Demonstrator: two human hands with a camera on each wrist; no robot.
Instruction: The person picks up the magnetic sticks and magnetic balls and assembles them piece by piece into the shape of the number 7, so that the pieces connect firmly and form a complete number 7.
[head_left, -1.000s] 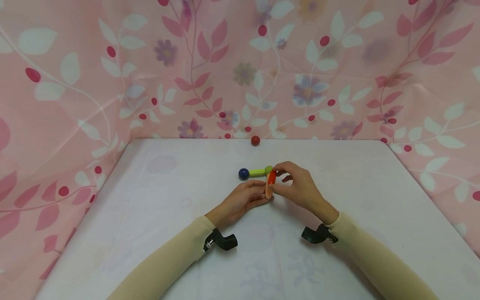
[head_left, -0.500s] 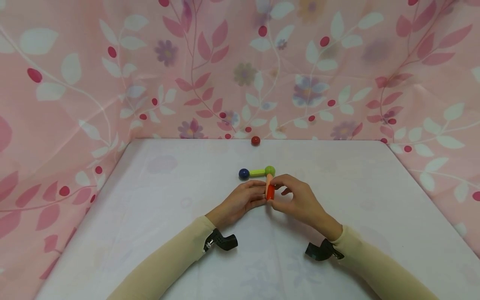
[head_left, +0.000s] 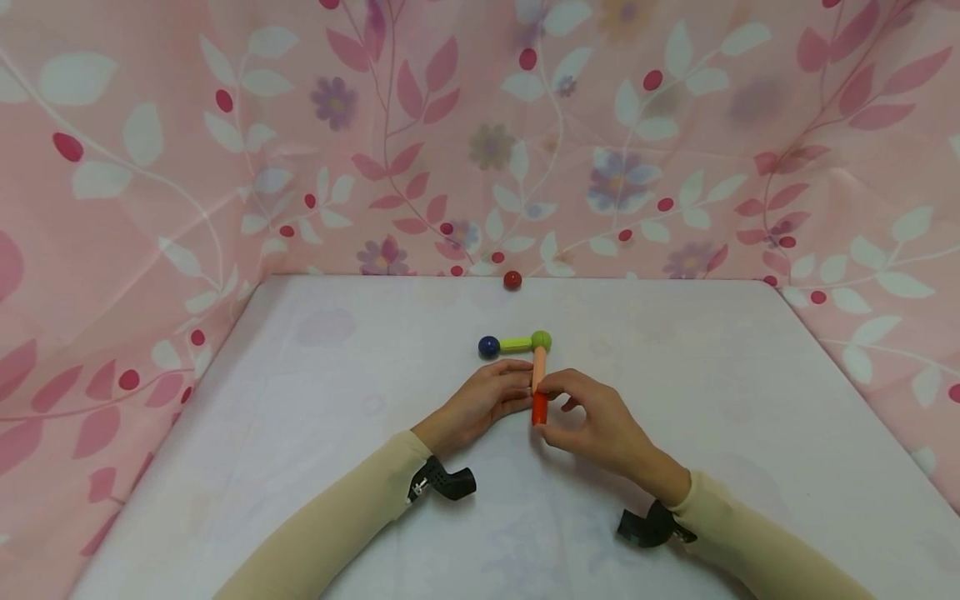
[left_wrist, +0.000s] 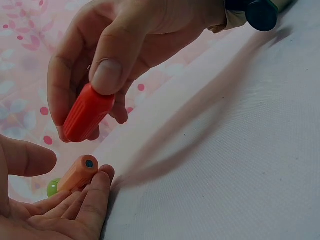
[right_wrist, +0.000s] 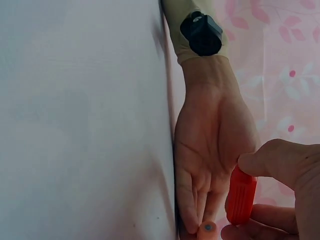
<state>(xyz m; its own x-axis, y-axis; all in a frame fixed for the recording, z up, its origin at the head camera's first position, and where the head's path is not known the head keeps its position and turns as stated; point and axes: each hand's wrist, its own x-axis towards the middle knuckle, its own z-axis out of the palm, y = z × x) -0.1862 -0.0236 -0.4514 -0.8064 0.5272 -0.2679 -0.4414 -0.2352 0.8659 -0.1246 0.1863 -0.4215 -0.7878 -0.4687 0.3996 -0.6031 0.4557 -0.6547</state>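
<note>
one red rod [head_left: 539, 409], pinched in the right hand [head_left: 602, 422], sits just off the near end of the peach rod [head_left: 539, 365] (long axes roughly in line from above); the left hand [head_left: 478, 403], fingers straight, lies against that peach rod.

Shiny plast. vs. matt cloth
Red stick [left_wrist: 88, 116] & orange stick [left_wrist: 77, 172]: ribbed plast.; red ball [head_left: 512, 281]: smooth, v. glossy; tabletop [head_left: 337, 392]: matt woven cloth; backdrop [head_left: 300, 150]: creased cloth.

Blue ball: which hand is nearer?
Left. In the head view, the left hand lies just below the blue ball; the right hand, pinching the red stick, is farther, below and right.
</note>
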